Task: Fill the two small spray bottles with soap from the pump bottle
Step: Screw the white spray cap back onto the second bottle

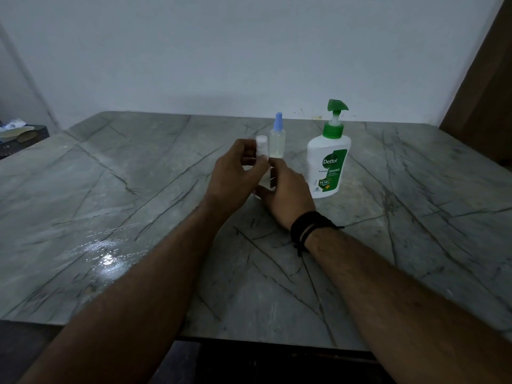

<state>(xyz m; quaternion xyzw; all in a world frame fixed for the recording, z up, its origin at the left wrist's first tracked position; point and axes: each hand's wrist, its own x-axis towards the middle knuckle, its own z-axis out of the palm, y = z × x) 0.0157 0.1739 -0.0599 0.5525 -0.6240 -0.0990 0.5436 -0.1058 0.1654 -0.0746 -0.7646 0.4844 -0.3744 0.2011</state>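
Note:
A small clear spray bottle with a white cap [261, 146] stands upright on the marble table [138, 189], held between both hands. My left hand [235, 170] wraps its upper part near the cap; my right hand [285, 189] grips its lower body, which is mostly hidden. Just behind it stands a second small spray bottle with a blue cap [277, 139], holding pale liquid, untouched. To the right stands the white pump bottle [329, 162] with a green pump and green label, nozzle pointing right.
A wet shiny patch [106, 256] lies on the table at the front left. A dark box with papers [19, 134] sits at the far left edge. A brown door or panel [484, 92] rises at the right. A wall runs behind.

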